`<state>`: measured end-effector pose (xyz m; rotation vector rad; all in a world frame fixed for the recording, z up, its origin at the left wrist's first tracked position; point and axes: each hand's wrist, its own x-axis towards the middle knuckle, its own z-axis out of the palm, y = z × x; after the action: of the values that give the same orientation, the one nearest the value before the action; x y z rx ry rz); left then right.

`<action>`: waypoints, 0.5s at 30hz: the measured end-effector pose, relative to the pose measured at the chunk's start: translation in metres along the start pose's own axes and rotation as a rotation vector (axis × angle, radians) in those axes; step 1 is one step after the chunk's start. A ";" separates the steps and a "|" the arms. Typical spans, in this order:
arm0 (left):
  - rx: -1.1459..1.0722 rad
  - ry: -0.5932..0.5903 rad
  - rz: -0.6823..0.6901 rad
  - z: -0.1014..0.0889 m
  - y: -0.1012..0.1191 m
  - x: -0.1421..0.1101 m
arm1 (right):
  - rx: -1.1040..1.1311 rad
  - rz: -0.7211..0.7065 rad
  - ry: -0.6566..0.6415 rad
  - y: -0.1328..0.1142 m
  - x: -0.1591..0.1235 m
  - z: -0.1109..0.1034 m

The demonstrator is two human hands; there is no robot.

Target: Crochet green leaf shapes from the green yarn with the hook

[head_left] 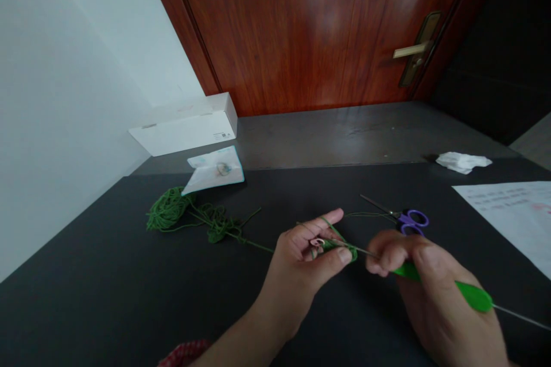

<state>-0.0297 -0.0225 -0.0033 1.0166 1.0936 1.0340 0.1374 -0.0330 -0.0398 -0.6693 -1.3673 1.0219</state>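
Green yarnwork (353, 253), partly hidden, is pinched by left hand (300, 262); right hand (437, 289) grips tool (474, 296).

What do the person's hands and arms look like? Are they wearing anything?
The left hand and right hand wear no gloves. A red sleeve with a small pale pattern shows by the left forearm; no right sleeve shows.

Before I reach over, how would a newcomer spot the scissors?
Start at the red-brown door, then come down to the dark table. Just beyond the right hand lie the scissors; their purple loops set them apart from the green-handled tool in that hand.
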 end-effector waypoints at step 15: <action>-0.272 -0.221 -0.173 -0.002 0.000 0.000 | -1.050 -0.994 -0.439 0.001 0.014 -0.024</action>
<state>-0.0318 -0.0226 -0.0041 0.7818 0.8194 0.8799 0.1591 -0.0160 -0.0373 -0.3710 -2.2743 -0.4492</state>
